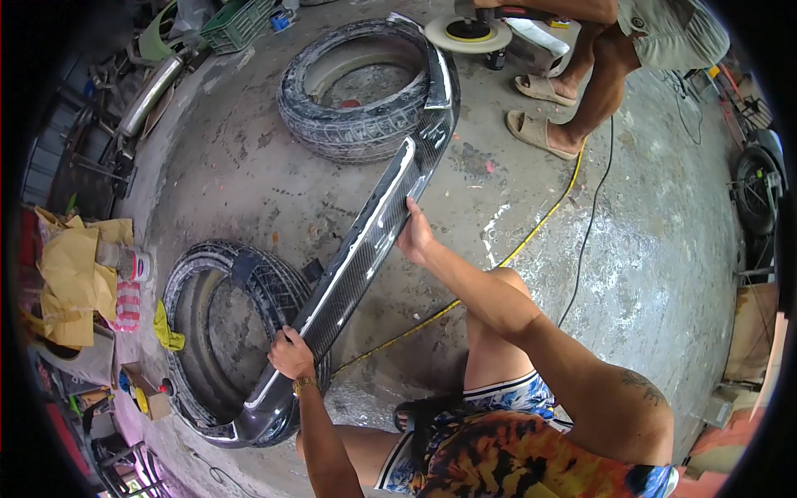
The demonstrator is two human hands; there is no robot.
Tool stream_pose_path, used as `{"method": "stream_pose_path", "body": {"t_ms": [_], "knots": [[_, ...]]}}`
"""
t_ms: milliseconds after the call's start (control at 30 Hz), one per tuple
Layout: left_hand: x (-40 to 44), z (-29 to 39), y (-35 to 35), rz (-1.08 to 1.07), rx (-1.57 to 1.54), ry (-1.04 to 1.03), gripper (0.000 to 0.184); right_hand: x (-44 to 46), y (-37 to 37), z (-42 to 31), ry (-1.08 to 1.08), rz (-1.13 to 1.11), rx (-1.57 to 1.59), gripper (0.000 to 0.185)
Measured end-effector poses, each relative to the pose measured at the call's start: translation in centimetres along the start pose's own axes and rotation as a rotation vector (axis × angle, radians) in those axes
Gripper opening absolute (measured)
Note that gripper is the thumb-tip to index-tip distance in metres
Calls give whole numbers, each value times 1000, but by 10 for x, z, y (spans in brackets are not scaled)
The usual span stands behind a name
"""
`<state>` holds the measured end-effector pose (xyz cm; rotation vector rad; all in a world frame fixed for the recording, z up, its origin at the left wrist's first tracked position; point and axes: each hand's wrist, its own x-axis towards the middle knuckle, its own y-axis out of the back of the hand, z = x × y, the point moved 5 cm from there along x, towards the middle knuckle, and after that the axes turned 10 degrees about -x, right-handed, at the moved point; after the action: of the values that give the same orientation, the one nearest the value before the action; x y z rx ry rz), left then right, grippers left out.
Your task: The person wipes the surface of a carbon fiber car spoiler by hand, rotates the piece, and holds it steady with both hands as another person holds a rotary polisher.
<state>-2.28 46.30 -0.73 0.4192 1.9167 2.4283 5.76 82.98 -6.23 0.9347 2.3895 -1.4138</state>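
A long dark carbon-patterned panel (pixel 357 270) with white-smeared edges runs diagonally, resting across two tires. My left hand (pixel 291 353), with a gold watch on the wrist, grips its lower part beside the near tire (pixel 184 332). Further up, my right hand (pixel 416 235) holds the panel's right edge around its middle, with part of the fingers hidden behind it. The panel's far end lies at the right side of the far tire (pixel 332 129). A polisher with a round pale pad (pixel 467 35) is near that far end, held by a co-worker.
The co-worker's sandalled feet (pixel 552 133) stand at the upper right. A yellow hose (pixel 531 236) and a black cable (pixel 588 224) cross the floor. Brown paper (pixel 79 274), a yellow cloth (pixel 168 328) and a cardboard box (pixel 149 394) lie left; a green crate (pixel 238 29) is at the back.
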Motion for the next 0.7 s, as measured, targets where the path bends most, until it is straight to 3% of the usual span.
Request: {"method": "stream_pose_path", "body": {"t_ms": [700], "knots": [[-5,-3,4,2,-56,1,50,2,10,8,-24,28,48,49]]}}
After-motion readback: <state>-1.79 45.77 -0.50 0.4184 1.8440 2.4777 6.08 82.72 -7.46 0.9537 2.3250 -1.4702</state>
